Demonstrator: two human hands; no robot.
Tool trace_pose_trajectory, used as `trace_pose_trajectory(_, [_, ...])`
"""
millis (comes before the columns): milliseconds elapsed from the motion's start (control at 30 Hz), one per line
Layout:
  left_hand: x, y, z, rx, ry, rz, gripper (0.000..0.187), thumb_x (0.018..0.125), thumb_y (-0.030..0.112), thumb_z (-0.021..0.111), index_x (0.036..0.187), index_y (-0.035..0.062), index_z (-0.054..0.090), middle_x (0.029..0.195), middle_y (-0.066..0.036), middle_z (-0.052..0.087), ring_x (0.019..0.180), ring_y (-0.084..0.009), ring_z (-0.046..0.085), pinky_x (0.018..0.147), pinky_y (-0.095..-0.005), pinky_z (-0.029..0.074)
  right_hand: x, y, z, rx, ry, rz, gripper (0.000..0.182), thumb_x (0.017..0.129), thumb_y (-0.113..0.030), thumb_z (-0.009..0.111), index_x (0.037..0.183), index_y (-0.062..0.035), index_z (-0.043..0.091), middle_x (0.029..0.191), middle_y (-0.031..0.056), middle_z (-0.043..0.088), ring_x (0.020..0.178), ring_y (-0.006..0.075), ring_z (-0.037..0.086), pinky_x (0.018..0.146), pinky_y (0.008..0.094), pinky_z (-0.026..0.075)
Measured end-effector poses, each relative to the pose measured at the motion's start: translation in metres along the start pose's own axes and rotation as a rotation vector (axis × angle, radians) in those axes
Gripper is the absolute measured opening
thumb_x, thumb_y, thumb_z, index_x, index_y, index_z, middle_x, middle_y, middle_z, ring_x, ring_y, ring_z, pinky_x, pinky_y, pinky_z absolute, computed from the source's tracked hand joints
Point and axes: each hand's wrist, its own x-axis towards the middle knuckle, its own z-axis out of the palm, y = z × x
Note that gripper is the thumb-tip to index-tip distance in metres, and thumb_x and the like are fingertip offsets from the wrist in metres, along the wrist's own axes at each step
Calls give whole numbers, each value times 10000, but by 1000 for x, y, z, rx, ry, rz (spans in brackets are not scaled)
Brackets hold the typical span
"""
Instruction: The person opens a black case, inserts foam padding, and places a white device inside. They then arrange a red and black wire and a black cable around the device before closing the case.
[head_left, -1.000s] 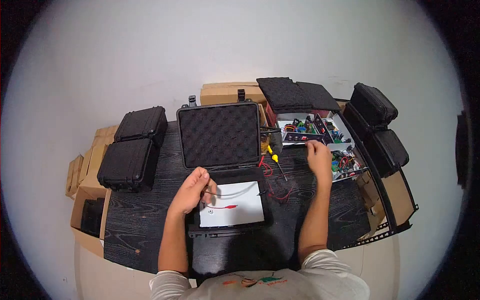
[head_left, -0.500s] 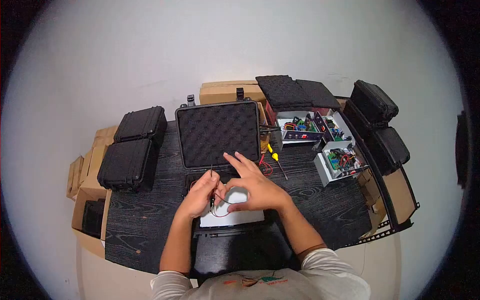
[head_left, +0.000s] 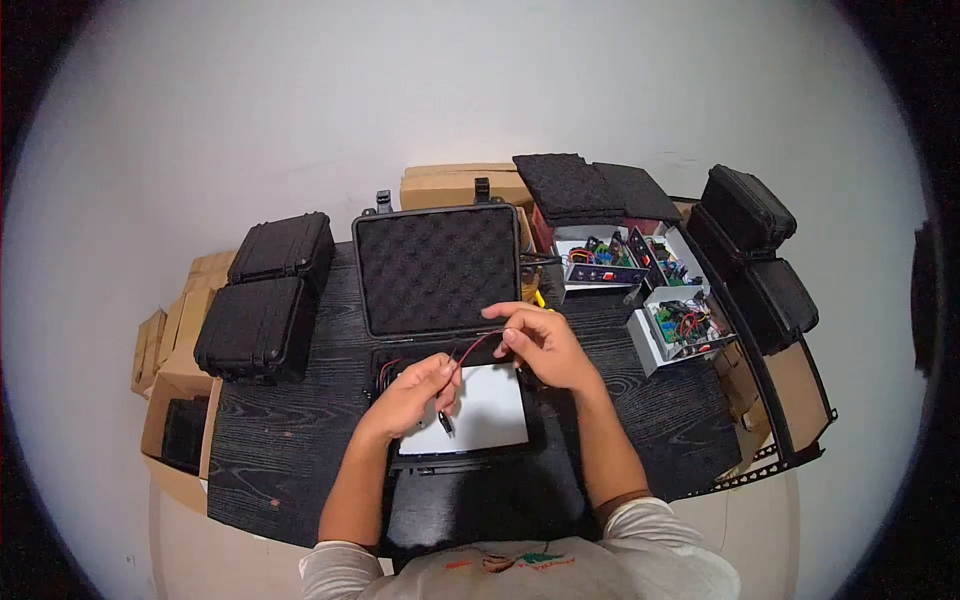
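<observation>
My left hand point(head_left: 412, 395) is closed on a thin dark red and black cable point(head_left: 478, 345). A small black plug-like end point(head_left: 445, 423) hangs below its fingers. The cable arches up to my right hand point(head_left: 545, 345), whose thumb and index finger pinch it. Both hands are over an open black hard case, its lid point(head_left: 437, 270) lined with bumpy dark foam. In the case's base lies a flat white panel point(head_left: 495, 415), partly shaded by my hands. Reddish wires point(head_left: 386, 368) show at the base's left side.
Two closed black cases point(head_left: 255, 325) stand at the left, near a cardboard box point(head_left: 180, 450). White housings with circuit boards and wires point(head_left: 685, 325) sit at the right. Foam sheets point(head_left: 590, 185) lie behind them, and more black cases point(head_left: 750, 210) stand at the far right.
My right hand has moved up and right, away from my left hand, stretching the cable between them. The black end now dangles below my left hand.
</observation>
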Motion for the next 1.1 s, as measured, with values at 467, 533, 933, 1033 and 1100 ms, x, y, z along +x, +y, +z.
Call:
trace_pose_trajectory(467, [-6,2,-1,-239,-40,142,352,1117,322,456,913,61,574,578,37,369,558,-150,498,808,-332,523,-15,1,-32,384,-258,217,348,1044,-229,643,763,-68,517,845,13,604,674,72,532,585,236,417])
trace_pose_trajectory(533, [-6,4,-2,-253,-28,120,351,1118,325,453,914,66,575,577,42,363,559,-142,502,856,-347,534,-18,-8,-40,396,-209,182,346,1022,-224,676,758,-69,514,856,34,602,747,94,552,642,252,439])
trace_pose_trajectory(933, [-10,9,3,-286,-36,136,352,1118,336,440,893,89,548,591,52,340,520,-121,463,843,-356,542,-8,4,-7,429,-676,281,400,986,-240,736,741,-63,474,983,50,650,807,84,514,722,271,447])
trace_pose_trajectory(1033, [-10,10,0,-308,6,165,316,1101,313,462,888,94,541,583,45,354,511,-129,467,765,-375,517,-16,10,-38,194,-523,253,351,971,-201,754,762,-86,497,739,-73,475,702,35,416,613,243,365])
trace_pose_trajectory(1100, [-10,10,1,-316,44,147,297,1093,304,473,890,98,538,583,42,364,507,-134,468,733,-385,506,-24,12,-58,11,-368,235,342,952,-181,772,756,-99,503,713,-98,417,661,26,359,567,243,307])
